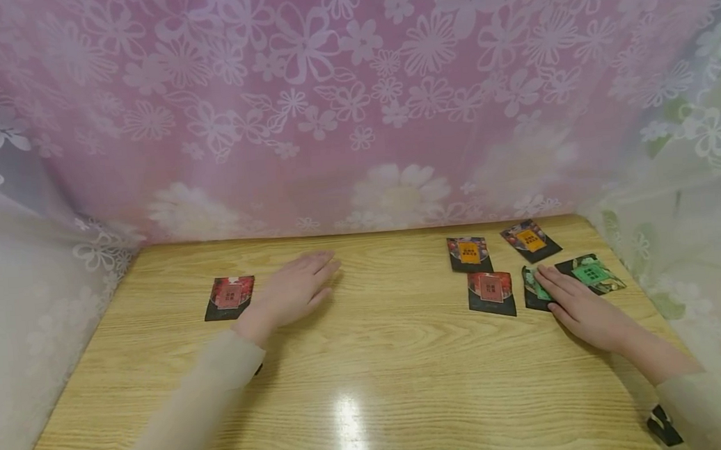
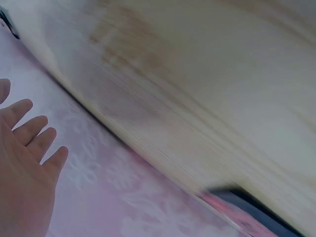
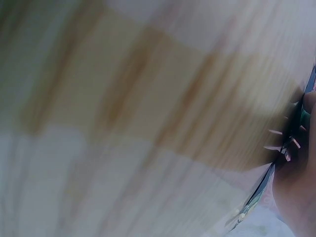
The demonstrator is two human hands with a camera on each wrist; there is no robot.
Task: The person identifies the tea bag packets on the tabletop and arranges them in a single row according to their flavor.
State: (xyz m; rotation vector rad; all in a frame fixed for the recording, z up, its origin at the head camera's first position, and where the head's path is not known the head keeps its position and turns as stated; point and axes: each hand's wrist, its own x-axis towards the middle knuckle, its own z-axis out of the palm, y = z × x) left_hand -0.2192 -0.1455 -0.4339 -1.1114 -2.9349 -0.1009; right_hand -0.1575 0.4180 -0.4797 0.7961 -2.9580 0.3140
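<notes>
My left hand (image 1: pixel 292 289) is over the left half of the table, fingers straight and holding nothing. Just to its left lies a small black-and-red packet (image 1: pixel 230 297). On the right side, my right hand (image 1: pixel 593 317) rests its extended fingers on a black packet with a green label (image 1: pixel 531 298), covering part of it. A second green-label packet (image 1: pixel 595 273) lies beside that hand, partly behind it. In the right wrist view the right hand (image 3: pixel 296 190) shows only at the edge, its fingertips unclear.
Left of the green ones is another red-label packet (image 1: pixel 491 294). Behind it lie two orange-label packets (image 1: pixel 470 253), the other (image 1: pixel 530 240) farther right. A flowered pink curtain (image 1: pixel 360 127) hangs behind the wooden table (image 1: pixel 395 362), with pale curtains at both sides.
</notes>
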